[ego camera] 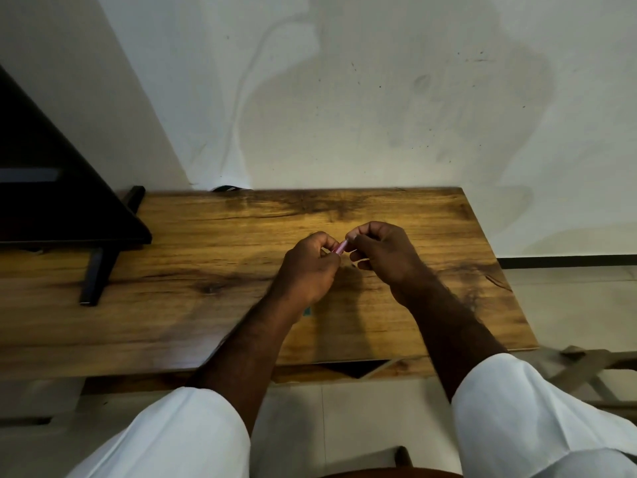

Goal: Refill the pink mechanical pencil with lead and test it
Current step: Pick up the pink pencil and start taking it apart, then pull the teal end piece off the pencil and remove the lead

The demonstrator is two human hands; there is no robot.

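Both of my hands are raised over the middle of the wooden table (pixel 206 243). My left hand (pixel 306 267) is closed around the pink mechanical pencil (pixel 339 248), of which only a short pink stretch shows between my hands. The fingertips of my right hand (pixel 381 251) pinch at the upper end of that pink stretch. Most of the pencil is hidden inside my left fist. No lead or lead case is visible, apart from a small teal thing (pixel 306 311) that peeks out under my left wrist.
A dark monitor on a black stand (pixel 91 281) fills the table's left part. A white wall runs behind the table. The table's right edge is close to my right forearm, with a wooden frame (pixel 579 363) on the floor beyond it.
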